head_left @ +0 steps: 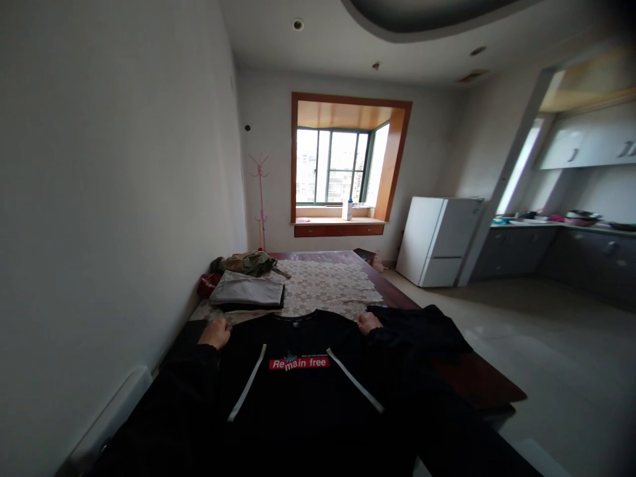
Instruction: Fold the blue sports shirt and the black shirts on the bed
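A black T-shirt [298,404] with a red "Remain free" print is spread out on the near end of the table, its neckline facing away from me. Two pale strips run slanting down its front. My left hand [216,333] is closed on the shirt near its left shoulder. On the other side, my right hand [369,322] grips the shirt by the right shoulder, fingers curled. Both of my sleeves are dark and blend into the fabric, so the shirt's side edges are hard to make out.
A folded grey garment [248,289] lies on dark cloth at the table's left, before a camouflage-patterned bag [248,264]. Another black garment [422,328] lies at the right edge. A lace cloth [328,281] covers the table [397,291]. The wall [124,199] closes off the left.
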{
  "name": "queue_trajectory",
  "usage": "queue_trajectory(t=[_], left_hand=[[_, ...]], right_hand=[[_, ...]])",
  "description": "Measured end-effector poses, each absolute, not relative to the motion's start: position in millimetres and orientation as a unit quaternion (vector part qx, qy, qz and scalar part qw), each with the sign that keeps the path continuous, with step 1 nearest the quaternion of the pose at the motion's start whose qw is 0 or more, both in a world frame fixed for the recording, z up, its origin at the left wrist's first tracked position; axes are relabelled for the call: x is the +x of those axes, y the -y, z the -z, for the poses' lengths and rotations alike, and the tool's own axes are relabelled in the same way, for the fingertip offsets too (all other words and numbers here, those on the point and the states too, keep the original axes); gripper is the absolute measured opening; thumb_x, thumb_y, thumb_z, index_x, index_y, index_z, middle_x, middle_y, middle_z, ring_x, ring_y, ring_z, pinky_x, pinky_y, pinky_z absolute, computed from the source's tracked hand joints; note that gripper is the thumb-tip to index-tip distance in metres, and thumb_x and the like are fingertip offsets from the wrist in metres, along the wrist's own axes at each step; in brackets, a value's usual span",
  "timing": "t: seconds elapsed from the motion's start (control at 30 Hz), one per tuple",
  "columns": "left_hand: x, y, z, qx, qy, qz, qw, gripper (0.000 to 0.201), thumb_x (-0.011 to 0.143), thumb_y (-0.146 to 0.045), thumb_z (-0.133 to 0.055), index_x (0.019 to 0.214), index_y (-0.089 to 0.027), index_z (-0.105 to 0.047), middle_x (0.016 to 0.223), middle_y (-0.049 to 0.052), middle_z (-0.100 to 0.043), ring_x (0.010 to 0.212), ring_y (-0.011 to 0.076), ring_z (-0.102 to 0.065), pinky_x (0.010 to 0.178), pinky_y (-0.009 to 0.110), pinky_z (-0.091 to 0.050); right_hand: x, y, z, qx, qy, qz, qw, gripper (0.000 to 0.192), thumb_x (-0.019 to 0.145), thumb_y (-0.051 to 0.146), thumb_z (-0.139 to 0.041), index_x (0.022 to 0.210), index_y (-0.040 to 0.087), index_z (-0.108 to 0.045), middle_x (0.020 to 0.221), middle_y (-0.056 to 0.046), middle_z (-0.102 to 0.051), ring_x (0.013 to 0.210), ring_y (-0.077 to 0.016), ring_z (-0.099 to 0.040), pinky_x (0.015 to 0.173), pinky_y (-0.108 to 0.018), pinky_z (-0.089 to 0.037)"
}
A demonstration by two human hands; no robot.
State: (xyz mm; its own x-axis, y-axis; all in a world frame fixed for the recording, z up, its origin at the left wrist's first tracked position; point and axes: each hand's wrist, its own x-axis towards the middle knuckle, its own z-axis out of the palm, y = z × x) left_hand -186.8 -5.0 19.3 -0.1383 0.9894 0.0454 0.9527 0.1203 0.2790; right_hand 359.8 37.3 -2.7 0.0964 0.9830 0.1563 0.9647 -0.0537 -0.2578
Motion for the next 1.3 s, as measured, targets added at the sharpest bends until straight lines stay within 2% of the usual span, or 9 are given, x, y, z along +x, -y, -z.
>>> queue_trajectory(t=[0.17, 0.37, 0.47, 0.63, 0.77, 0.9, 1.07, 1.2, 1.3], left_hand=[[-187, 8, -24, 0.657, -0.741, -0.119, 0.075, 0.026, 0.088, -0.03, -0.047, 0.098, -0.017, -0.067, 0.104, 0.019, -0.074, 0.104, 0.0342, -0.069, 0.087, 0.041, -0.051], [-191, 1, -23, 0.654, -0.741, -0.128, 0.081, 0.027, 0.089, -0.03, -0.044, 0.099, -0.017, -0.065, 0.104, 0.019, -0.074, 0.104, 0.0337, -0.07, 0.084, 0.039, -0.051], [-195, -5, -19, 0.658, -0.735, -0.134, 0.093, 0.024, 0.087, -0.029, -0.049, 0.1, -0.017, -0.065, 0.102, 0.016, -0.075, 0.1, 0.0306, -0.071, 0.084, 0.036, -0.051], [-201, -7, -14, 0.669, -0.718, -0.156, 0.114, 0.026, 0.088, -0.035, -0.052, 0.106, -0.019, -0.062, 0.099, 0.008, -0.076, 0.094, 0.0234, -0.072, 0.081, 0.03, -0.051], [-200, -3, -12, 0.664, -0.72, -0.169, 0.11, 0.022, 0.087, -0.03, -0.053, 0.105, -0.021, -0.062, 0.093, 0.005, -0.075, 0.092, 0.0216, -0.071, 0.08, 0.029, -0.05], [-196, 4, -12, 0.657, -0.728, -0.171, 0.095, 0.019, 0.088, -0.027, -0.05, 0.104, -0.025, -0.062, 0.095, 0.004, -0.075, 0.09, 0.022, -0.071, 0.076, 0.03, -0.048], [-190, 10, -16, 0.663, -0.725, -0.164, 0.083, 0.022, 0.092, -0.029, -0.047, 0.107, -0.025, -0.062, 0.101, 0.006, -0.075, 0.091, 0.023, -0.07, 0.076, 0.032, -0.048], [-182, 5, -18, 0.682, -0.711, -0.155, 0.074, 0.021, 0.092, -0.034, -0.049, 0.102, -0.024, -0.065, 0.107, 0.008, -0.073, 0.098, 0.023, -0.068, 0.081, 0.032, -0.047], [-177, -3, -17, 0.691, -0.704, -0.145, 0.074, 0.02, 0.092, -0.037, -0.054, 0.098, -0.022, -0.066, 0.104, 0.008, -0.074, 0.099, 0.023, -0.067, 0.081, 0.032, -0.046]], right_hand=[[361, -34, 1, -0.706, 0.691, -0.036, 0.151, 0.011, 0.075, 0.012, -0.068, 0.081, 0.022, -0.071, 0.086, -0.006, -0.07, 0.087, -0.0207, -0.067, 0.075, -0.027, -0.047], [366, -35, 2, -0.688, 0.706, -0.065, 0.157, 0.019, 0.074, 0.008, -0.062, 0.084, 0.021, -0.072, 0.091, -0.005, -0.072, 0.096, -0.0217, -0.066, 0.082, -0.027, -0.046], [368, -35, 3, -0.673, 0.718, -0.086, 0.159, 0.018, 0.077, 0.01, -0.061, 0.086, 0.021, -0.072, 0.093, -0.005, -0.073, 0.097, -0.0208, -0.066, 0.085, -0.027, -0.046], [371, -35, 7, -0.65, 0.733, -0.12, 0.16, 0.021, 0.077, 0.018, -0.067, 0.097, 0.022, -0.069, 0.086, -0.001, -0.072, 0.085, -0.0175, -0.065, 0.079, -0.025, -0.047], [372, -36, 7, -0.65, 0.732, -0.123, 0.166, 0.013, 0.075, 0.014, -0.065, 0.086, 0.021, -0.068, 0.085, -0.002, -0.071, 0.083, -0.0173, -0.064, 0.076, -0.025, -0.046], [374, -36, 4, -0.646, 0.734, -0.118, 0.171, 0.017, 0.071, 0.008, -0.06, 0.078, 0.021, -0.068, 0.086, -0.003, -0.072, 0.086, -0.0182, -0.064, 0.078, -0.025, -0.045], [376, -31, 2, -0.631, 0.749, -0.111, 0.17, 0.02, 0.071, 0.007, -0.057, 0.081, 0.02, -0.069, 0.093, -0.006, -0.073, 0.094, -0.02, -0.065, 0.083, -0.026, -0.044], [373, -30, 2, -0.625, 0.754, -0.111, 0.167, 0.01, 0.077, 0.016, -0.062, 0.084, 0.02, -0.069, 0.096, -0.006, -0.071, 0.095, -0.0206, -0.064, 0.086, -0.028, -0.045], [370, -30, 2, -0.627, 0.754, -0.115, 0.159, 0.009, 0.075, 0.018, -0.066, 0.083, 0.02, -0.068, 0.092, -0.004, -0.071, 0.091, -0.02, -0.064, 0.082, -0.027, -0.046]])
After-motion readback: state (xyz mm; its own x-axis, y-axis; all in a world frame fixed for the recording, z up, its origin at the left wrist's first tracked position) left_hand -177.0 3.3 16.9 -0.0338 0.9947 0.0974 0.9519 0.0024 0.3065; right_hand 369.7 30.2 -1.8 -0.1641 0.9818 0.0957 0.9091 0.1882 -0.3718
